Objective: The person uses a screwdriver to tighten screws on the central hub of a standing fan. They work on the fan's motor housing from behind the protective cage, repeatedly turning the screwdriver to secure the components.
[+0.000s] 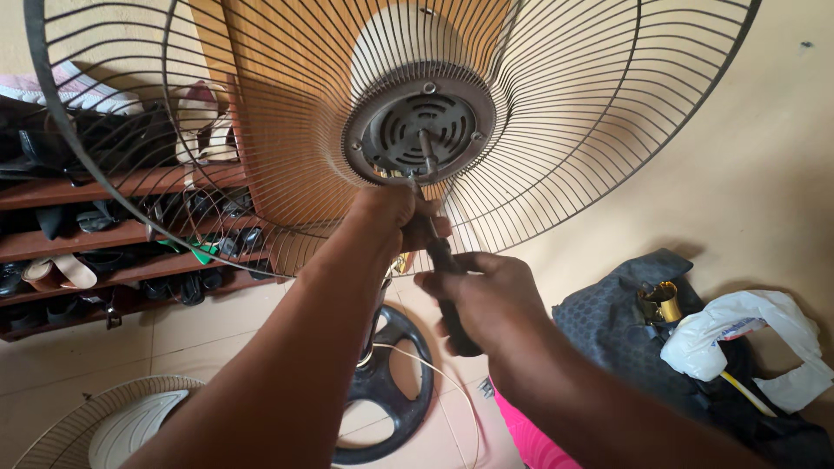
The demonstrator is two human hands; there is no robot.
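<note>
A standing fan's rear wire guard (556,130) fills the upper view, with the grey motor face (421,130) and its bare shaft at the centre. My left hand (387,217) grips the lower edge of the motor housing, fingers curled round it. My right hand (482,295) holds the black handle of a screwdriver (443,260), whose tip points up at the bottom of the motor face, right beside my left hand. The fan's black round base (391,391) stands on the tiled floor below.
A wooden shoe rack (113,234) full of shoes stands at the left. The detached front guard (95,426) lies on the floor at lower left. A dark bag (625,321) and a white plastic bag (747,339) lie at the right by the wall.
</note>
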